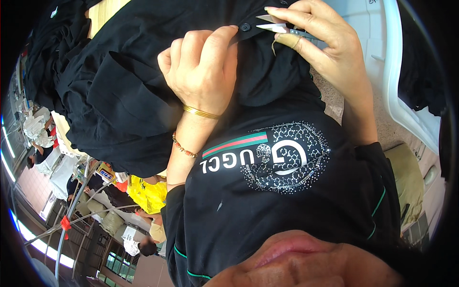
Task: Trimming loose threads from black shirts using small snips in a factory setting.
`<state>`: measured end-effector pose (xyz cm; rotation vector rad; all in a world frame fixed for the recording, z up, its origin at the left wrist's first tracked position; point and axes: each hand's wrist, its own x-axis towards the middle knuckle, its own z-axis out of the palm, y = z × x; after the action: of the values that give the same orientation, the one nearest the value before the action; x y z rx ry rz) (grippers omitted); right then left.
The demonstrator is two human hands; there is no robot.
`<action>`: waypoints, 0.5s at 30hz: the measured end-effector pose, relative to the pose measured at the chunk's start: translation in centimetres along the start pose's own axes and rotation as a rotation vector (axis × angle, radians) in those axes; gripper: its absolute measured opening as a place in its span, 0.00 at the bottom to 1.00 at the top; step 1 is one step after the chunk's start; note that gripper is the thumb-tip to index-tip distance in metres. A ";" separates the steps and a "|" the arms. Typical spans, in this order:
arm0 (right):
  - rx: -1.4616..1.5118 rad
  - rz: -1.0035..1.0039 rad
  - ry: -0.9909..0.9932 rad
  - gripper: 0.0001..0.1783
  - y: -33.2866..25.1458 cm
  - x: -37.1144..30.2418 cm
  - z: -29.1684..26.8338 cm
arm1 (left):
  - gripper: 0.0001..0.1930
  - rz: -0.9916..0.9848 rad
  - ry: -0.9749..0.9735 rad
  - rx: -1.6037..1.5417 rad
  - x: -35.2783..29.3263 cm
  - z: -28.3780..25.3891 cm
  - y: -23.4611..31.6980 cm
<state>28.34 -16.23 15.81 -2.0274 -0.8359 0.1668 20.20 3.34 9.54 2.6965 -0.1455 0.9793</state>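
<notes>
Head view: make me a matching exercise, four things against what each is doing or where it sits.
Things:
1. left hand
2. right hand
3. black button
4. gold bangle

States:
A. on the black garment, just beside the snip blades
B. holds small metal thread snips
C. grips a fold of the black garment
D. circles the left wrist

Pairs: 1-C, 2-B, 3-A, 4-D

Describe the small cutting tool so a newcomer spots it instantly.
Start at the big black garment filling the upper half of the head view. Follow its top edge right, past the black button, to the right hand. The thread snips poke from its fingers: two short pale blades, the only metal against dark cloth.
</notes>
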 end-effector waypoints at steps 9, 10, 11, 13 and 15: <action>-0.102 -0.096 -0.046 0.16 0.5 0.6 0.4 | 0.13 0.011 0.041 -0.061 -0.4 0.3 -0.3; -0.119 -0.102 -0.054 0.16 0.5 0.6 0.4 | 0.13 0.010 0.041 -0.063 -0.3 0.3 -0.3; -0.120 -0.100 -0.055 0.16 0.5 0.6 0.3 | 0.14 0.008 0.042 -0.072 -0.3 0.3 -0.2; -0.156 -0.117 -0.060 0.16 0.5 0.6 0.3 | 0.14 0.006 0.044 -0.082 -0.3 0.3 -0.2; -0.160 -0.123 -0.058 0.16 0.6 0.6 0.4 | 0.14 0.004 0.052 -0.084 -0.3 0.4 -0.3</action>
<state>28.89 -15.79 15.18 -2.1208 -1.0359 0.0927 20.22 3.48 8.98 2.5931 -0.1783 1.0206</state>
